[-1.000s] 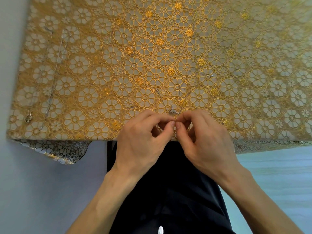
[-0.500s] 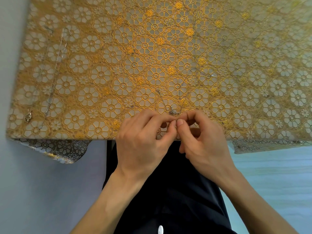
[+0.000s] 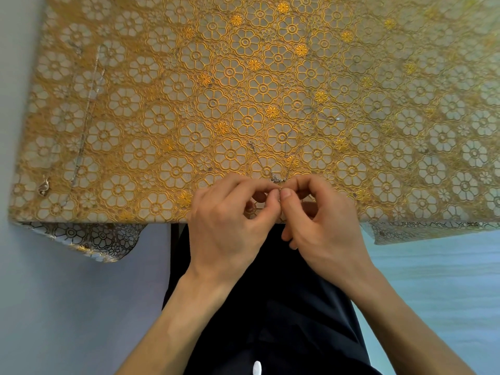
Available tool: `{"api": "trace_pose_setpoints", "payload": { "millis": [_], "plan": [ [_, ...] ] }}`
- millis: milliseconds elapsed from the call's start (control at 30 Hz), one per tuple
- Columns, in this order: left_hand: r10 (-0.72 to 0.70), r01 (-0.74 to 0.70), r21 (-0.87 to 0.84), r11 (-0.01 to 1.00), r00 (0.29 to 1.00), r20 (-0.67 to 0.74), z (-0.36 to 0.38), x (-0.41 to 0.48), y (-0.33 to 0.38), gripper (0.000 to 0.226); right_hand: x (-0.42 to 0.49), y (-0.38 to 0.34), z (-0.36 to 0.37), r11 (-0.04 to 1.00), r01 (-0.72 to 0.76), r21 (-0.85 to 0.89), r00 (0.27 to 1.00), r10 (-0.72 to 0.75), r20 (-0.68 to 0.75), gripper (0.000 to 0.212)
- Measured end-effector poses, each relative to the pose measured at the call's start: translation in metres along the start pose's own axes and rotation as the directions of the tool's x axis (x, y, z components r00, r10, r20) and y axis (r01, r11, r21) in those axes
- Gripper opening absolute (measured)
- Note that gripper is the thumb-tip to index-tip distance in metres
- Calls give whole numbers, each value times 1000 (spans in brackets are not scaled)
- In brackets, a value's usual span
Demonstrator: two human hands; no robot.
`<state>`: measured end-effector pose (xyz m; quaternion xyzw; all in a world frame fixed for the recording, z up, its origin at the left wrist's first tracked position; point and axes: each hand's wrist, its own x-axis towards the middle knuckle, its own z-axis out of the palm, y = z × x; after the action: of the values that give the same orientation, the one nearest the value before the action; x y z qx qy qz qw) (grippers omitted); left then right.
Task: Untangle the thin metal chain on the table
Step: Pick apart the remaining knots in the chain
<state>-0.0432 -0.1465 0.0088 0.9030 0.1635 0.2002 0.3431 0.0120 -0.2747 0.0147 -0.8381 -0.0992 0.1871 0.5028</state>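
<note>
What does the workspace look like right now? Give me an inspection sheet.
Surface: table, covered in gold floral lace that overhangs the near edge.
Job's things: thin chain, tangled at the near edge; loose strands run away across the lace.
Clutter: second chain lies straight at the left; pendant near its near end.
Grips: left hand and right hand both pinch the thin chain at the tangle.
Cables: nothing seen.
Surroundings: pale floor; the person's dark clothing below the table edge.
</note>
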Motion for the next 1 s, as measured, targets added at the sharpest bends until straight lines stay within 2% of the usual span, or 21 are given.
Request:
{"api": "trace_pose_setpoints", "payload": {
  "millis": [100,233,300,400,500,567,667,867,1000],
  "plan": [
    [0,0,-27,1000,1000,10,1,0,2,9,-1,1,0,998,19,-59,1000,-19,-7,8],
    [188,-178,128,976,980,-69,2,-3,-3,10,-1,-7,-3,967,-167,192,984,151,96,11],
    [224,-205,186,961,970,-89,3,-2,-5,12,-1,-9,-2,951,-193,241,979,170,111,11],
    [83,-78,76,994,995,-63,4,2,-6,7,-1,-10,0,984,-91,155,995,82,59,10],
    [-8,7,-53,999,1000,-22,-2,6,-11,7,0,-8,-5,983,-78,167,997,73,40,10],
    [-16,16,-81,997,1000,6,-6,6,-11,7,2,-3,-10,990,-50,131,998,46,31,11],
    [0,4,-96,995,999,48,-9,5,-11,7,2,4,-12,996,85,10,995,-85,57,9],
    [43,-32,-77,997,988,146,-8,1,-10,17,-1,12,-9,931,327,-160,945,-323,52,0],
    [57,-46,-80,996,989,140,-7,1,-11,9,-2,17,-8,890,362,-277,930,-365,41,8]
  ]
}}
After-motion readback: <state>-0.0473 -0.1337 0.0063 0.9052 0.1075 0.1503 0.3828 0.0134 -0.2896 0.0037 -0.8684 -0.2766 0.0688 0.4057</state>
